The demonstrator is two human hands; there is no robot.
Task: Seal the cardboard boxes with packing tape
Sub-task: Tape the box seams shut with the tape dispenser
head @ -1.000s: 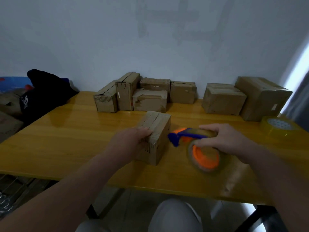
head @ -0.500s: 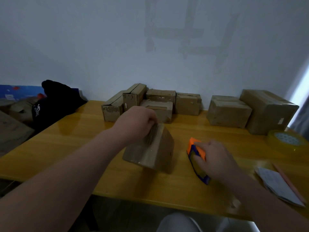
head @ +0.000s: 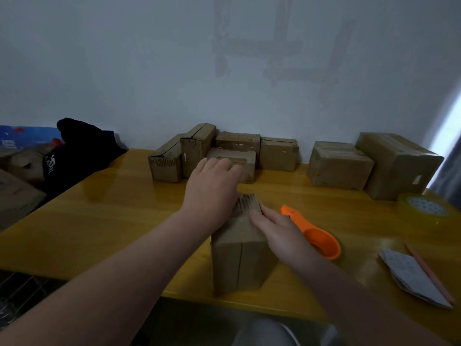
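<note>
**Both hands steadying a box at the near table edge**

A small brown cardboard box [head: 238,258] is standing on the yellow wooden table [head: 104,221], close to its near edge. A dark seam is running down its near face where two flaps meet, and ribbed corrugated edging is showing at its far top. The flaps are hiding whatever is inside.

The left hand [head: 212,193] is covering the box's far left top, its grip bending over the far end. The right hand [head: 277,233] is pressing on the top right edge with straight fingers, taking hold of nothing.

An orange plastic tape dispenser [head: 315,237] is lying just right of the right hand. A clear tape roll [head: 424,208] is sitting at the far right, and a row of closed brown cardboard boxes [head: 278,153] is lining the far wall.
</note>
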